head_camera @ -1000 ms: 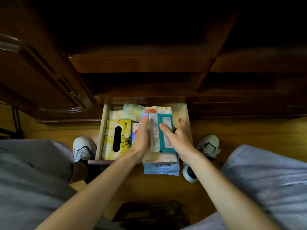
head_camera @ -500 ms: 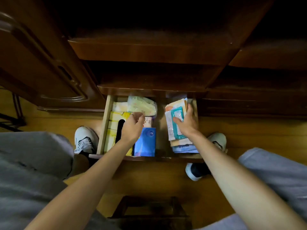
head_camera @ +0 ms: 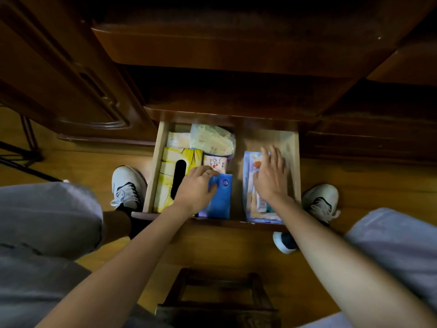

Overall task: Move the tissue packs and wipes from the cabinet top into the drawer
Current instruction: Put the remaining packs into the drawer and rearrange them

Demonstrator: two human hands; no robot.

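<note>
The open wooden drawer (head_camera: pixel 296 162) sits below the dark cabinet. A yellow tissue box (head_camera: pixel 169 176) lies along its left side, with pale tissue packs (head_camera: pixel 212 140) behind it. My left hand (head_camera: pixel 196 188) grips the top of a blue tissue pack (head_camera: pixel 221 200) standing in the drawer's middle. A small white pack (head_camera: pixel 216 163) sits just behind that hand. On the right, my right hand (head_camera: pixel 269 176) rests flat, fingers spread, on a stack of wipes packs (head_camera: pixel 250 204) lying in the drawer.
The dark cabinet front (head_camera: pixel 212 55) overhangs the back of the drawer. A cabinet door (head_camera: pixel 59 86) stands to the left. My two white shoes (head_camera: pixel 127 185) flank the drawer on the wood floor. A low dark wooden stool (head_camera: pixel 217 297) is beneath me.
The stack of wipes went from above the drawer's front down into its right side under my right hand. My left hand let go of it and took the blue pack.
</note>
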